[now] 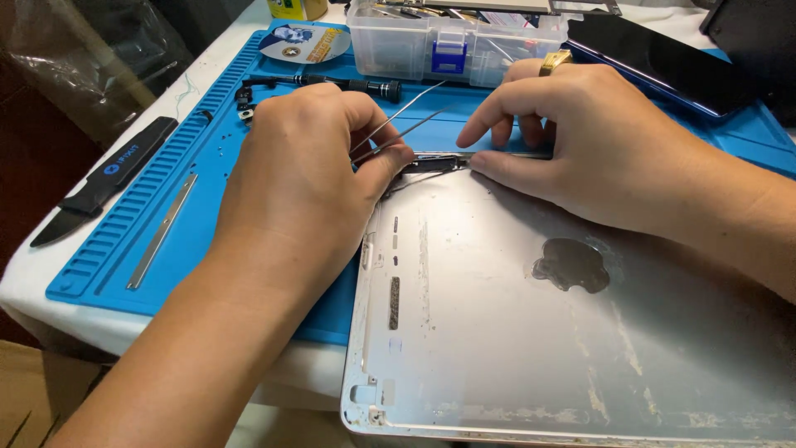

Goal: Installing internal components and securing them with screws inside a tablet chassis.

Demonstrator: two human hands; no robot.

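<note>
Nearest the camera, an emptied silver tablet back shell (pixel 531 332) lies inside-up, hanging partly over the tabletop (pixel 25 274) edge, with streaks of old adhesive along its rim and a dark round patch near its middle. At the shell's far edge both hands work side by side. On that edge the left hand (pixel 303 178) is closed around a pair of thin metal tweezers (pixel 398 120), pinched between thumb and fingers, with the tips down at a small dark part (pixel 435 163) at the shell's top corner and the shafts slanting up and away. Just beside it, the right hand (pixel 580 141) holds nothing; its fingers are bent and spread, the fingertips pressing down on the shell's far rim right next to the tweezer tips. A gold ring (pixel 554 60) sits on one finger.

Under the shell and hands lies a blue silicone work mat (pixel 124 241) with ribbed edges. On its left part rests a thin flat metal strip (pixel 162 232), and off the mat to the left a black flat pry tool (pixel 104 182) lies on the white cloth. Farther back a black screwdriver (pixel 332 83) lies across the mat, behind it a clear plastic parts box (pixel 414 41) with a blue latch, a round disc (pixel 305 43) to its left, and a dark tablet screen (pixel 655 62) to the right.
</note>
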